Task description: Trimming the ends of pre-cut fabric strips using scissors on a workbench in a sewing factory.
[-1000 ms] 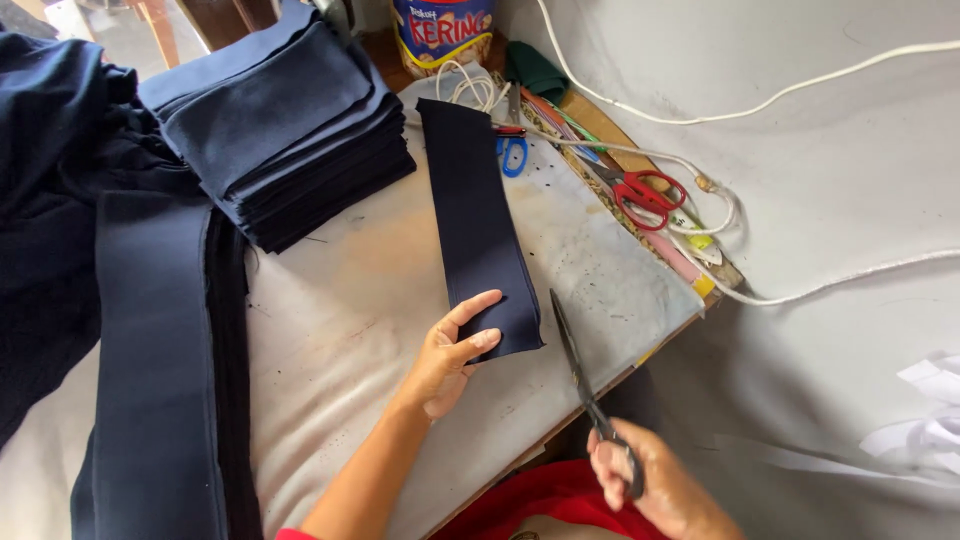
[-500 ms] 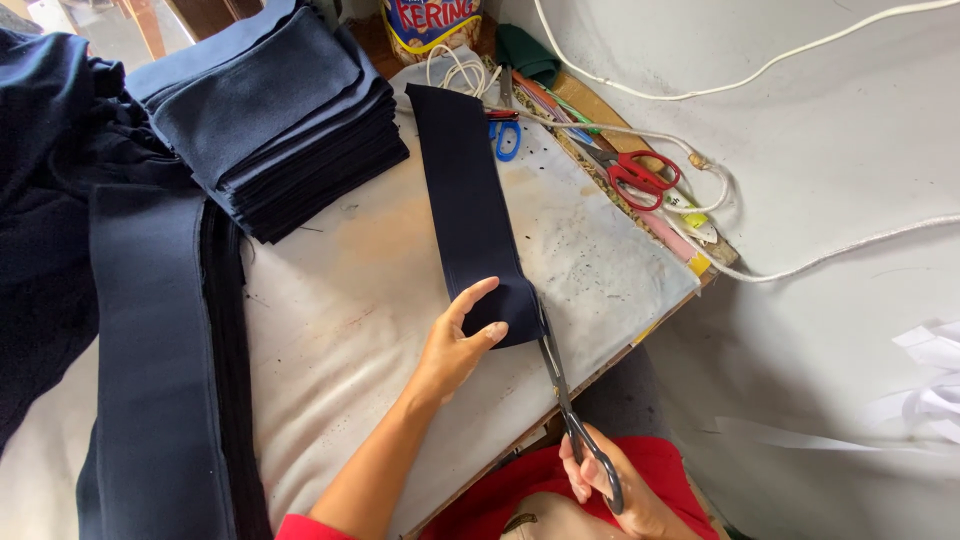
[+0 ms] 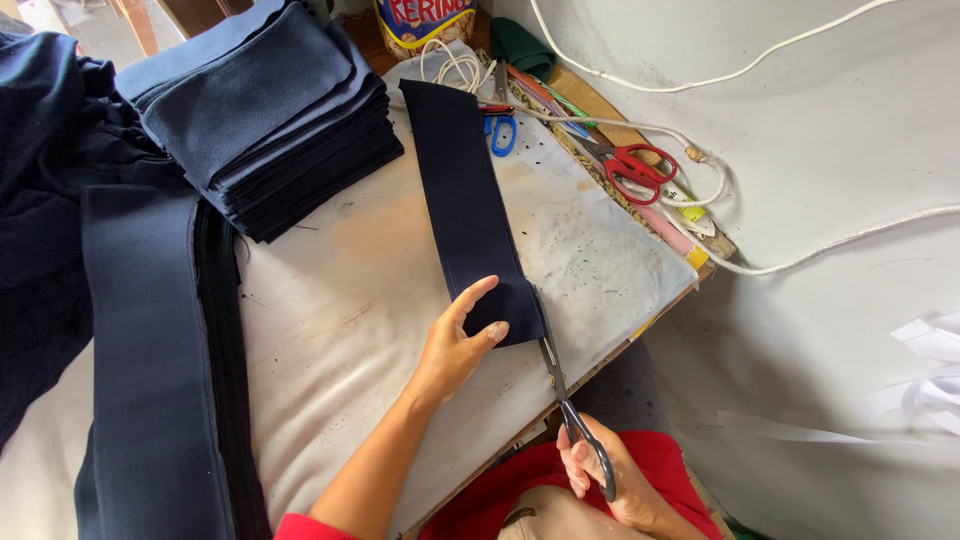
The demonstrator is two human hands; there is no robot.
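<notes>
The left hand (image 3: 455, 345) presses flat with spread fingers on the near end of the dark fabric strip (image 3: 468, 210) at table centre. At five o'clock, the right hand (image 3: 600, 480) grips black scissors (image 3: 560, 395), blades touching the strip's corner.

Worktable (image 3: 330, 330): pale padded top, worn and stained, speckled at the right end, with a wooden far edge. Wall (image 3: 800, 90): grey-white plaster, smooth, faintly scuffed, directly behind and to the right of the table. White cords (image 3: 700, 80): two, running across the wall, one looping down to the table's far edge. White paper scraps (image 3: 930, 370): at the lower right. Light: soft daylight, even, with no hard shadows. Upper left corner: blurred bright area with brown wooden uprights.
</notes>
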